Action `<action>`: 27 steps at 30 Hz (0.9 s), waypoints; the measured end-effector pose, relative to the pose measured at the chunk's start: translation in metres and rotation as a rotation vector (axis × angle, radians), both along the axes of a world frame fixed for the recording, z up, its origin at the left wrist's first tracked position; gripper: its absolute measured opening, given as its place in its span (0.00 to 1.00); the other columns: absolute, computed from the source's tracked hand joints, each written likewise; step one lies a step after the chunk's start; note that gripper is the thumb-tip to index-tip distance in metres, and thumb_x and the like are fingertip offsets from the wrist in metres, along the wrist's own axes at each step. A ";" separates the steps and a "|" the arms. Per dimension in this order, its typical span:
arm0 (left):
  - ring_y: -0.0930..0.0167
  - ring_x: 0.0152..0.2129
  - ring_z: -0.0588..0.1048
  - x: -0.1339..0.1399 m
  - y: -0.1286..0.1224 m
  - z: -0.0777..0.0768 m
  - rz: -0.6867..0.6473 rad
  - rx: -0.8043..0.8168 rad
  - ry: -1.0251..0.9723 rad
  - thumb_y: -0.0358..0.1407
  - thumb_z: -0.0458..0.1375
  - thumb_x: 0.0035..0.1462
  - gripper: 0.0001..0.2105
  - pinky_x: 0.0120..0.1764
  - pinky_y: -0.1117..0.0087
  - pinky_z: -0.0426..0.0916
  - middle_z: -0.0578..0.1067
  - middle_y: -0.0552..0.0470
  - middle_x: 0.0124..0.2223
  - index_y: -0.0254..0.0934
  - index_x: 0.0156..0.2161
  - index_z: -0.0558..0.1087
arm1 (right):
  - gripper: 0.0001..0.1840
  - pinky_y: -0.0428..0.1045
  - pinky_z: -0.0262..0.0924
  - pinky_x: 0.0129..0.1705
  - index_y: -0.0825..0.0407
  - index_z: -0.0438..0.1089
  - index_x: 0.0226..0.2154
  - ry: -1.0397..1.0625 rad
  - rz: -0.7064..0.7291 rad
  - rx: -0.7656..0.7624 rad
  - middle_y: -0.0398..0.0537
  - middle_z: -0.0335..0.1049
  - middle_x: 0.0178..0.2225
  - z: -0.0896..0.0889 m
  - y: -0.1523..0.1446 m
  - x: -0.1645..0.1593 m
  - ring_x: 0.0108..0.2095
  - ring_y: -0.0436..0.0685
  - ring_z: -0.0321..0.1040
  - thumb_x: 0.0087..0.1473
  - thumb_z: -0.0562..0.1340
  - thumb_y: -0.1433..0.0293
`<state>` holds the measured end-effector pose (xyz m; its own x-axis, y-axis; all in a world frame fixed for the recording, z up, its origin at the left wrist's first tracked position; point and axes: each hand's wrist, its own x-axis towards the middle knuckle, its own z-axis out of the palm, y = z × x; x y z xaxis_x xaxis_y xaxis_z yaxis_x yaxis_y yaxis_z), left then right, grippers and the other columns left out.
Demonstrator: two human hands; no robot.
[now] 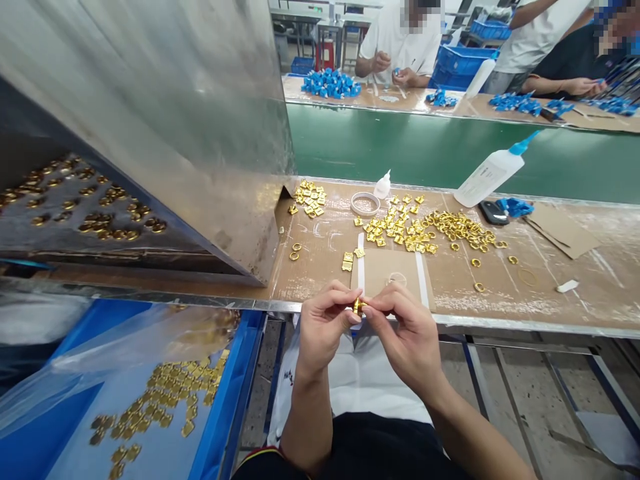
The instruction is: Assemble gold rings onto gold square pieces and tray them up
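My left hand (324,325) and my right hand (407,333) meet at the front edge of the bench, each pinching a small gold metal piece (357,305) between thumb and fingertips. Fingers cover much of it, so its exact shape is unclear. Just beyond lies a cardboard sheet (387,263) with white strips down its sides. At its left edge sit a few gold square pieces (347,261). Farther back are a heap of gold square pieces (395,225) and a pile of gold rings (463,227).
A metal hood (220,133) stands at left, gold parts inside. Below it is a blue bin (215,413) with gold pieces on plastic. A white bottle (490,177), small dropper bottle (383,185) and tape roll (365,203) stand behind. Co-workers sit across the green belt (380,140).
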<state>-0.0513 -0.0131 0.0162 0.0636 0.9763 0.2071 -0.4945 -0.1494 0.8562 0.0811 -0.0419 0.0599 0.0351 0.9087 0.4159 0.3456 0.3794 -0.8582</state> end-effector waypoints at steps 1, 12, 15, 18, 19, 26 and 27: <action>0.72 0.27 0.75 0.000 0.000 0.000 -0.002 0.005 -0.004 0.42 0.75 0.47 0.11 0.31 0.73 0.69 0.76 0.52 0.30 0.44 0.36 0.86 | 0.09 0.48 0.60 0.28 0.49 0.73 0.30 -0.004 0.005 0.004 0.43 0.67 0.26 0.000 0.000 0.000 0.26 0.52 0.64 0.62 0.64 0.72; 0.74 0.25 0.72 0.006 0.000 0.000 0.019 -0.062 -0.033 0.46 0.75 0.45 0.14 0.28 0.75 0.68 0.74 0.53 0.28 0.40 0.34 0.84 | 0.12 0.48 0.60 0.29 0.49 0.73 0.27 0.031 0.068 -0.071 0.43 0.67 0.24 0.003 0.009 0.007 0.27 0.52 0.64 0.63 0.65 0.65; 0.74 0.26 0.74 0.008 -0.002 0.001 0.030 -0.152 -0.111 0.47 0.74 0.46 0.15 0.29 0.75 0.70 0.77 0.52 0.29 0.40 0.33 0.83 | 0.13 0.49 0.64 0.30 0.49 0.75 0.29 0.106 0.135 -0.167 0.44 0.72 0.26 0.003 0.014 0.007 0.28 0.53 0.68 0.62 0.65 0.61; 0.74 0.24 0.76 0.010 -0.004 0.004 0.019 -0.252 -0.187 0.46 0.74 0.47 0.14 0.28 0.75 0.71 0.80 0.52 0.31 0.39 0.33 0.82 | 0.12 0.50 0.68 0.33 0.50 0.78 0.37 0.239 0.229 -0.282 0.47 0.77 0.30 -0.001 0.017 0.008 0.29 0.53 0.73 0.63 0.65 0.59; 0.75 0.23 0.75 0.011 -0.004 0.004 0.008 -0.270 -0.204 0.46 0.74 0.48 0.14 0.27 0.75 0.71 0.80 0.52 0.30 0.38 0.33 0.82 | 0.12 0.50 0.69 0.34 0.50 0.78 0.40 0.282 0.245 -0.308 0.47 0.78 0.32 -0.003 0.017 0.008 0.30 0.54 0.74 0.63 0.65 0.59; 0.75 0.21 0.74 0.013 -0.005 0.006 -0.049 -0.289 -0.246 0.48 0.73 0.48 0.16 0.25 0.76 0.70 0.79 0.53 0.27 0.37 0.34 0.80 | 0.11 0.50 0.71 0.34 0.48 0.79 0.40 0.305 0.230 -0.267 0.47 0.78 0.32 -0.004 0.017 0.014 0.30 0.53 0.74 0.61 0.67 0.59; 0.75 0.21 0.74 0.013 -0.005 0.006 -0.061 -0.295 -0.252 0.49 0.72 0.49 0.17 0.24 0.76 0.70 0.79 0.53 0.27 0.37 0.34 0.80 | 0.12 0.50 0.71 0.33 0.48 0.79 0.39 0.314 0.238 -0.269 0.47 0.77 0.31 -0.003 0.018 0.015 0.29 0.53 0.74 0.61 0.66 0.58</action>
<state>-0.0383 -0.0178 0.0219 0.1066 0.9921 -0.0654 -0.6951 0.1214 0.7085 0.0962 -0.0239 0.0566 -0.1004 0.9808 0.1673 -0.0159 0.1665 -0.9859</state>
